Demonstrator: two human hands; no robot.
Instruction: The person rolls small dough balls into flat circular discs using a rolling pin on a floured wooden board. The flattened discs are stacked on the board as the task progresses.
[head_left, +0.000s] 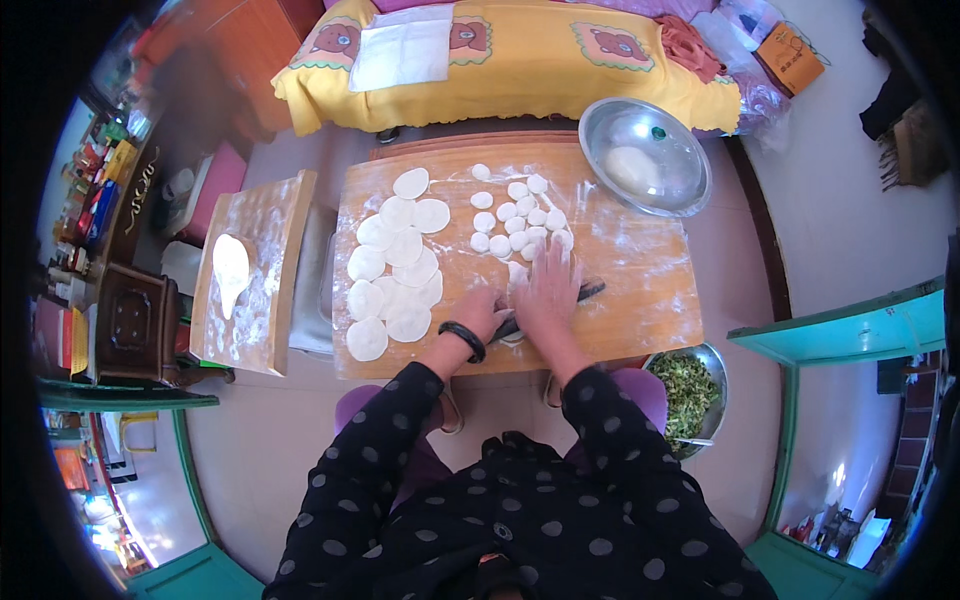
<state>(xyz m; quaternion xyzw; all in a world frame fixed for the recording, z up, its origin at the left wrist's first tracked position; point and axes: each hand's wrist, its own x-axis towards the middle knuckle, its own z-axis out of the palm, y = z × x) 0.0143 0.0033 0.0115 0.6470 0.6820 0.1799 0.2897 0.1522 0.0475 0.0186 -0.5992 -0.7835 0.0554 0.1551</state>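
On the floured wooden board before me lies a dark rolling pin, slanting under my right hand. My right hand is laid flat across it, fingers stretched toward the small dough rounds. Bent fingers of my left hand are at the pin's near end; whether they pinch anything is hidden. A bit of white dough shows below the pin, mostly covered. Another dough piece lies beside my right fingers. Several thin, round dough wrappers overlap on the board's left side.
A metal bowl holding a dough lump stands at the far right corner. Chopped green filling fills a bowl by my right knee. To the left, a smaller board carries a dough piece. A yellow-covered seat stands beyond.
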